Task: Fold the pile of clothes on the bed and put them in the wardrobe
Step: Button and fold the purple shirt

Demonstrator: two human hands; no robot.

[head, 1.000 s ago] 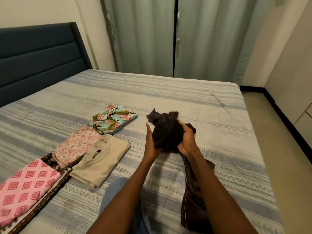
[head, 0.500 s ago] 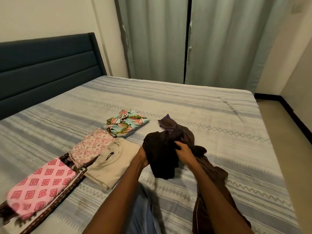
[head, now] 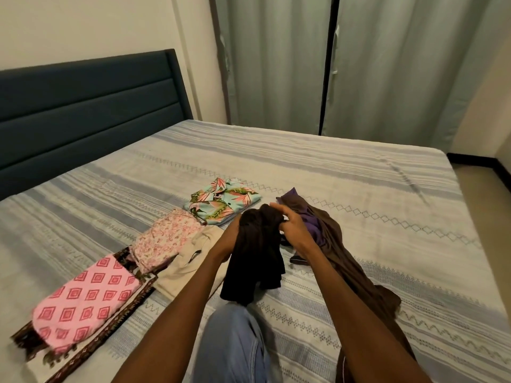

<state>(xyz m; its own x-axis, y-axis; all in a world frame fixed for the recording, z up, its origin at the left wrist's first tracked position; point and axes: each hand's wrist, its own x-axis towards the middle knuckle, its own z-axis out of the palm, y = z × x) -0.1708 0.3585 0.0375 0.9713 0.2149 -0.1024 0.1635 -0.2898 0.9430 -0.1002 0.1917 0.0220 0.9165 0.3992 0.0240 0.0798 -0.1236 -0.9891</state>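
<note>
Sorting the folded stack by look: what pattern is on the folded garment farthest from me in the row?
A tropical leaf print, pink and green on light blue, seen in the head view.

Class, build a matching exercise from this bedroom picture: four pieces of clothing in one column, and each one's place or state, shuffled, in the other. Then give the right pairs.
Things
1. black garment
2. tropical-print shirt
3. pink diamond-print cloth
4. brown garment

Places or states
A. folded, nearest the left edge of the picture
B. held up in both hands
C. unfolded, lying to the right of the arms
D. folded, farthest up the bed in the row

Pairs: 1-B, 2-D, 3-A, 4-C
</note>
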